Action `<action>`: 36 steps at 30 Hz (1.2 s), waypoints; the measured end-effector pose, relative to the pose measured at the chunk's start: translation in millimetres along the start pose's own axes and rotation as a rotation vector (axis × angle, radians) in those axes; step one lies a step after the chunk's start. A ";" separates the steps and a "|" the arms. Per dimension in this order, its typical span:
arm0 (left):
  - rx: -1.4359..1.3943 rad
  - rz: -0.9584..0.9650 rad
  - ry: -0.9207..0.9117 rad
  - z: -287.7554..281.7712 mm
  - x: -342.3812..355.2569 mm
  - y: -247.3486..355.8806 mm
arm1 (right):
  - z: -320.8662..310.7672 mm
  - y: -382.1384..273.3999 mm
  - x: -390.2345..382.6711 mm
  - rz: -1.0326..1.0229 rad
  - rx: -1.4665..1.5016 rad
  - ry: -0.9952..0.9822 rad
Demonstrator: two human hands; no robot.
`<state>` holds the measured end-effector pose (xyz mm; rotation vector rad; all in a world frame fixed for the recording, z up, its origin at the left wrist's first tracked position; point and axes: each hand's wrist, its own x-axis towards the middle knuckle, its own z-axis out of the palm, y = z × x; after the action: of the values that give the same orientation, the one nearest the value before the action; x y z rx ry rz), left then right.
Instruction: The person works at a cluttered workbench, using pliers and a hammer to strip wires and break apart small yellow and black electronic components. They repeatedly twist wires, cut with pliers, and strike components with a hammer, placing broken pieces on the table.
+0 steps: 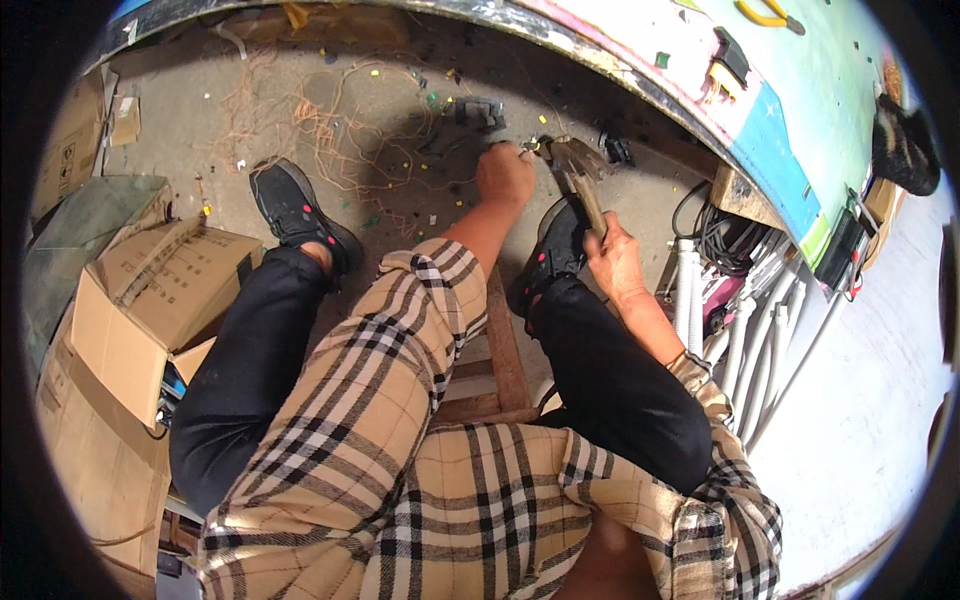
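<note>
Right hand (617,264) grips wooden-handled tool (588,199); left hand (506,174) nearby.

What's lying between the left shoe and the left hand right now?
In the head view, the stretch between the left shoe and the left hand isn't bare: it shows grey floor strewn with thin orange wires and a few small scraps.

The tool (590,203) has a matt, worn wooden handle and a dull, rough head that looks like metal. Shirt (350,400) and trousers (250,370) are matt cloth, the trousers smoother. The stool (505,360) is plain wood, the box (190,265) matt cardboard, the floor (175,125) rough, like concrete. The pipes (742,330) look like smooth plastic; the tabletop (825,95) is glossy, its edge scuffed
</note>
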<state>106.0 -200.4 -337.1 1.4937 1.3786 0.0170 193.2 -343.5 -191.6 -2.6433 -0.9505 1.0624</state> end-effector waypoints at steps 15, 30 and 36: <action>-0.266 -0.130 0.067 50.5 7.4 -57.0 | -10.5 -10.7 0.4 -0.167 0.033 0.240; -0.111 0.004 0.025 51.4 13.0 -81.8 | 3.4 -5.3 -2.3 -0.078 0.025 0.083; -0.146 -0.098 -0.004 35.0 2.8 -68.2 | 7.2 -8.8 -4.5 -0.153 0.089 0.263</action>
<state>79.8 -236.0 -399.7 1.3037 1.4153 0.0526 181.6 -340.0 -191.4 -2.5104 -1.0030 0.6855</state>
